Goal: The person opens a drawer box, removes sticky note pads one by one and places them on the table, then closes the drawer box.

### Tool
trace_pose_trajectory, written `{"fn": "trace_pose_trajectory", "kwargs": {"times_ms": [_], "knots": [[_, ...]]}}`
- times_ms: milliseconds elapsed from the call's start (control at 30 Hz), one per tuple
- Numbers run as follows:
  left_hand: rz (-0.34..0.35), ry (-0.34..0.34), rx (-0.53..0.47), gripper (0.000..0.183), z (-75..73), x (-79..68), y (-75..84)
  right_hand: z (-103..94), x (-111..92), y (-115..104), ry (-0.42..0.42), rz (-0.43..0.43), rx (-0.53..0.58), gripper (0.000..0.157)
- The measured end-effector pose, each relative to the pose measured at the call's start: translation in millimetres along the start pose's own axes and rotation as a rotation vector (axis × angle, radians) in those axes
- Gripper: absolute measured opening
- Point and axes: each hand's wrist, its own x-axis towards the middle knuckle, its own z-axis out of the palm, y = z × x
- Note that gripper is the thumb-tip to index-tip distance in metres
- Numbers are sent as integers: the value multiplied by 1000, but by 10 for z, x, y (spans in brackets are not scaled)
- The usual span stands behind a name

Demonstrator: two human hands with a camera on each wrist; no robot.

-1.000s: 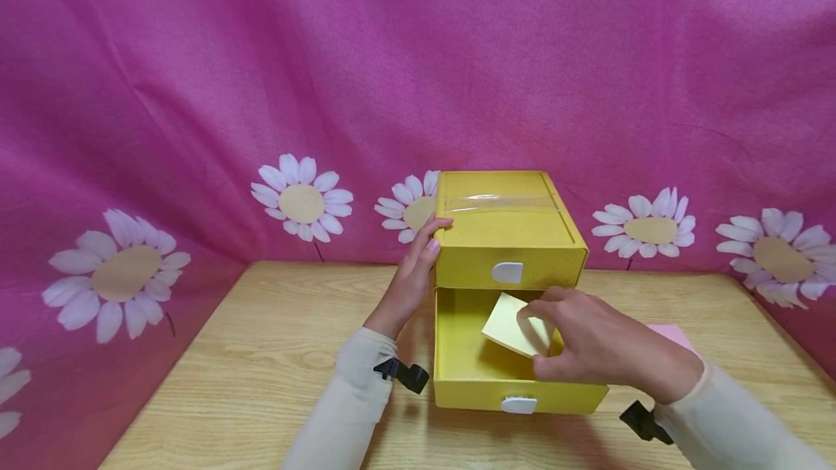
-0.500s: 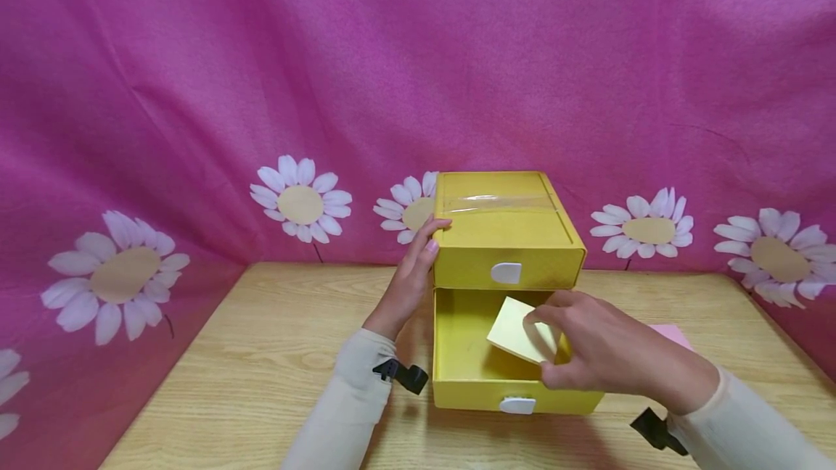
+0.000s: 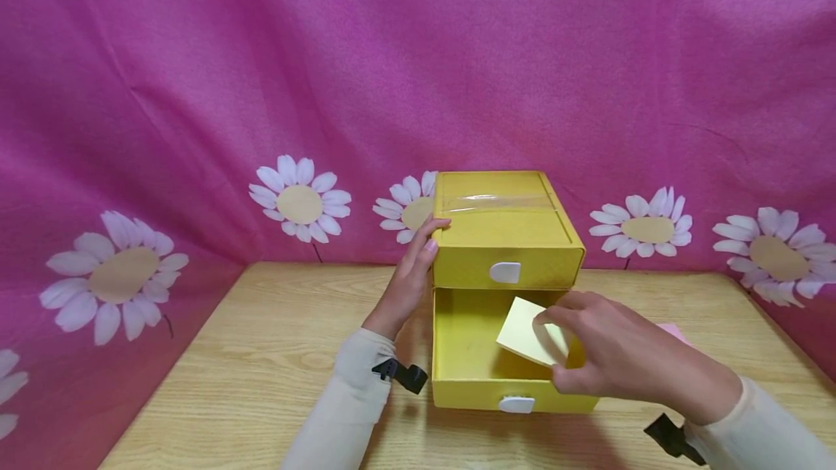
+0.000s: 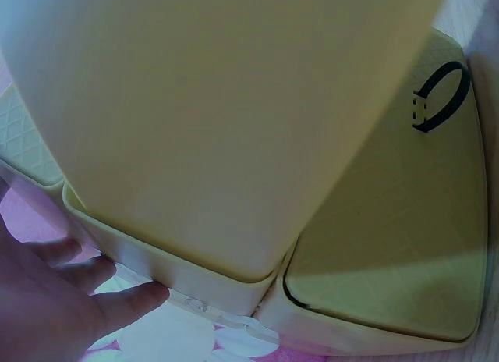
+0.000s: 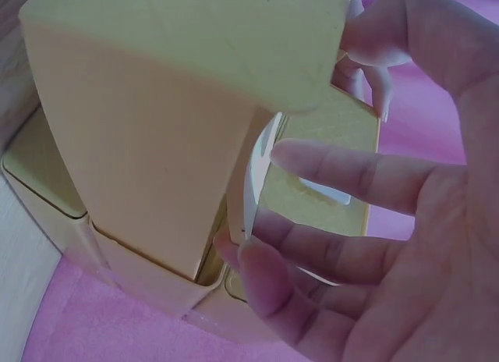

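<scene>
A yellow two-drawer box (image 3: pixel 503 220) stands on the table, with its lower drawer (image 3: pixel 466 339) pulled out. My right hand (image 3: pixel 627 354) pinches a pale yellow sticky note pad (image 3: pixel 525 332) by its right side, over the right part of that drawer. In the right wrist view the pad (image 5: pixel 253 179) appears nearly edge-on between the fingertips and thumb. My left hand (image 3: pixel 408 278) rests against the box's left side, with fingertips at the top edge. The left wrist view has these extended fingers (image 4: pixel 129 303) along the box wall.
A piece of pink paper (image 3: pixel 675 331) lies on the wooden table (image 3: pixel 287 354), partly hidden behind my right hand. White tabs (image 3: pixel 506 273) mark the drawer fronts. A magenta flowered cloth (image 3: pixel 366 78) hangs behind the table.
My right hand has drawn the sticky note pad a little to the right across the drawer. It now covers more of the pink paper. The left hand stays in place.
</scene>
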Motion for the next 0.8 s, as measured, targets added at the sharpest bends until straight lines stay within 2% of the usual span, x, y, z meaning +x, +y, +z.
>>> {"fn": "trace_pose_trajectory", "kwargs": {"times_ms": [400, 800], "knots": [[-1, -6, -10, 43, 9, 2, 6, -49, -94, 21, 25, 12, -20, 33], [-10, -5, -1, 43, 6, 2, 0, -92, -183, 76, 3, 92, -26, 34]]}}
